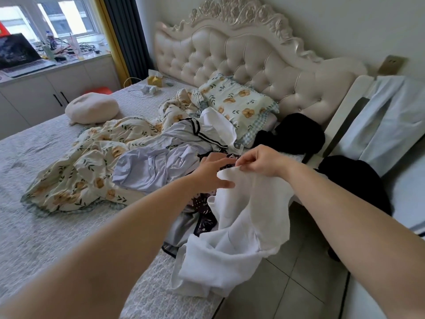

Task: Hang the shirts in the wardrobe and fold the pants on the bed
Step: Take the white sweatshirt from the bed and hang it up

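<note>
Single wide-angle head-worn view, facing forward and down, close above left hand [212, 172] and right hand [264, 161], bed [34, 231] below, headboard [241, 61] ahead, window [69, 17] far left.

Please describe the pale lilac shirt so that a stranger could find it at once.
From the tufted cream headboard, come down to the rumpled floral quilt. The pale lilac shirt lies on it, beside the left hand. It alone is lilac; the right hand pinches a white garment.
</note>
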Available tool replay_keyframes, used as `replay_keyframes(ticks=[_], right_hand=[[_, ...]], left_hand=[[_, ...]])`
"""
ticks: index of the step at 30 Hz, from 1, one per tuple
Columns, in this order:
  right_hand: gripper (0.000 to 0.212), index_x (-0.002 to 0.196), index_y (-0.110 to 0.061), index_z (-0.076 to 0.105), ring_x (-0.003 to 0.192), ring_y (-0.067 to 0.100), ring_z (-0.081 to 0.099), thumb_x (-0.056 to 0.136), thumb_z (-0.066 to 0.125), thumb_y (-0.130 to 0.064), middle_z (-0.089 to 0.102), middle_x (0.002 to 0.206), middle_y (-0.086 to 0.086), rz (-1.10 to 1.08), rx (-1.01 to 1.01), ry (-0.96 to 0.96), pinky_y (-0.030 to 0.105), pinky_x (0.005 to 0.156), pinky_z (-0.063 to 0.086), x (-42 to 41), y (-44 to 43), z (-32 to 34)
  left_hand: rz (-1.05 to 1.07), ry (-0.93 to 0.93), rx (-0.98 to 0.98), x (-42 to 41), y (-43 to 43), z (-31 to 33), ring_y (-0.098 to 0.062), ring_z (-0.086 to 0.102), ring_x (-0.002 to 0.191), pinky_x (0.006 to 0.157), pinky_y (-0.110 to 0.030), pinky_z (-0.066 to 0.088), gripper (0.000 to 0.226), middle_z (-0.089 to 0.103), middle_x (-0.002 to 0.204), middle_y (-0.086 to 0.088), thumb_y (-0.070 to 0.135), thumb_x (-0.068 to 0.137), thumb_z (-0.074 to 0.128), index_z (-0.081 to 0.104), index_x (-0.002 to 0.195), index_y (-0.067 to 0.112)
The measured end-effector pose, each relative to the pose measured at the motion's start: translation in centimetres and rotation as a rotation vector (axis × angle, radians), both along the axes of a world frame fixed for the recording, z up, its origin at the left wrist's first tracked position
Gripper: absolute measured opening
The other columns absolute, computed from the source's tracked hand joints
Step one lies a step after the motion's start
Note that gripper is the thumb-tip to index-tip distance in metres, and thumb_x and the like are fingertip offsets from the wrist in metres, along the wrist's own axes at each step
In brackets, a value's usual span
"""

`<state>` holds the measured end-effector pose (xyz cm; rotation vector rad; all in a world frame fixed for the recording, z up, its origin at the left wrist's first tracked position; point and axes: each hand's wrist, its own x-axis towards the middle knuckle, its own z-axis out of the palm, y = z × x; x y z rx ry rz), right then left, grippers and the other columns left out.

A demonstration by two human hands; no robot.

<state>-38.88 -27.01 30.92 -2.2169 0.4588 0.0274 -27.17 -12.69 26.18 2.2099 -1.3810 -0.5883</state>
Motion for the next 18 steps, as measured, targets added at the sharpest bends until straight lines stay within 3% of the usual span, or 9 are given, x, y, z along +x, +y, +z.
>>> replay_keyframes(ticks=[2,5,7,11,14,16,18], right_hand=[[0.019,0.089,-0.025,0.071,0.066,-0.015,0.057,0.085,0.066,-0.007,0.064,0.077,-0.018,0.023,-0.018,0.005,-0.002,0.063,0.038,-0.3,-0.4,1.1],[0.017,0.092,-0.02,0.071,0.066,-0.012,0.057,0.086,0.064,-0.006,0.064,0.078,-0.014,-0.045,-0.007,-0.063,-0.003,0.062,0.036,-1.1,-1.6,2.2],[0.017,0.096,-0.016,0.07,0.07,-0.008,0.055,0.086,0.063,-0.004,0.064,0.085,-0.009,-0.151,-0.001,-0.145,-0.004,0.065,0.035,-1.8,-2.8,2.4],[0.014,0.1,-0.011,0.07,0.07,-0.006,0.051,0.089,0.062,-0.01,0.062,0.088,-0.006,-0.407,-0.079,-0.236,-0.006,0.06,0.033,-3.2,-5.7,1.8],[0.01,0.092,-0.021,0.067,0.078,0.006,0.053,0.092,0.058,-0.017,0.062,0.091,-0.003,-0.509,-0.189,-0.164,0.013,0.069,0.039,-3.8,-6.8,0.6],[0.01,0.093,-0.024,0.064,0.088,0.013,0.053,0.092,0.056,-0.019,0.063,0.1,0.0,-0.42,-0.322,0.004,0.024,0.075,0.04,-3.6,-6.7,0.0],[0.02,0.107,-0.022,0.063,0.104,0.017,0.054,0.087,0.061,-0.022,0.061,0.115,0.001,-0.232,-0.365,0.121,0.03,0.087,0.043,-2.8,-5.5,-0.3]], left_hand=[[-0.096,-0.079,0.012,-0.2,-1.1,0.5,-0.015,0.027,0.13,0.102,-0.022,0.014,0.049,0.043,0.136,0.005,0.032,0.083,0.07,0.055,0.13,0.026],[-0.059,-0.058,0.1,-0.1,-1.3,0.5,-0.019,0.054,0.104,0.086,-0.024,0.036,0.033,0.064,0.105,0.002,0.036,0.081,0.071,0.065,0.11,0.02],[-0.018,-0.066,0.162,0.3,-0.6,0.0,-0.016,0.055,0.09,0.079,-0.026,0.039,0.034,0.062,0.093,0.004,0.039,0.08,0.072,0.064,0.108,0.023],[0.038,0.011,0.186,1.8,0.7,-1.0,-0.019,0.056,0.083,0.075,-0.03,0.045,0.023,0.062,0.09,-0.002,0.036,0.086,0.066,0.061,0.097,0.016],[0.156,0.15,0.027,1.9,0.7,-0.3,-0.011,0.05,0.07,0.059,-0.021,0.039,0.013,0.054,0.076,0.006,0.034,0.09,0.061,0.056,0.082,0.026],[0.191,0.181,-0.049,1.6,0.2,0.4,-0.008,0.049,0.068,0.058,-0.02,0.037,0.009,0.055,0.077,0.006,0.032,0.091,0.059,0.058,0.087,0.024],[0.181,0.171,-0.088,1.0,-0.4,1.3,-0.005,0.049,0.067,0.057,-0.019,0.037,0.008,0.055,0.076,0.009,0.031,0.092,0.058,0.058,0.09,0.024]])
